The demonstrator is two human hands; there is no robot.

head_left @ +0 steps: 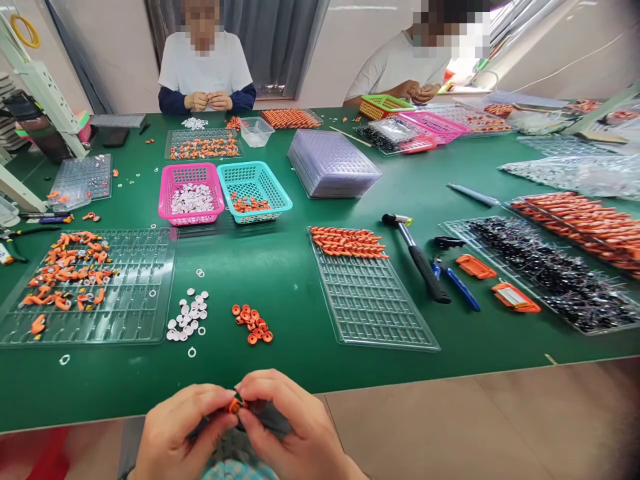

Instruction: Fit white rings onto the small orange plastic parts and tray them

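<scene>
My left hand (186, 427) and my right hand (290, 423) meet at the front edge of the green table, fingertips pinched on a small orange part (235, 405) between them. Its details are mostly hidden by the fingers. Beyond them on the table lie a loose pile of orange caps (253, 324) and a pile of white discs (187, 317). A clear tray (135, 300) at the left holds many orange pieces. Another clear tray (383, 310), right of the middle, has rows of orange parts at its far end.
Pink basket (191, 219) and blue basket (255, 217) stand mid-table, near stacked clear trays (333, 163). A hammer (417, 259), blue-handled pliers (463, 289) and a tray of black parts (555, 273) lie right. Two people sit across the table.
</scene>
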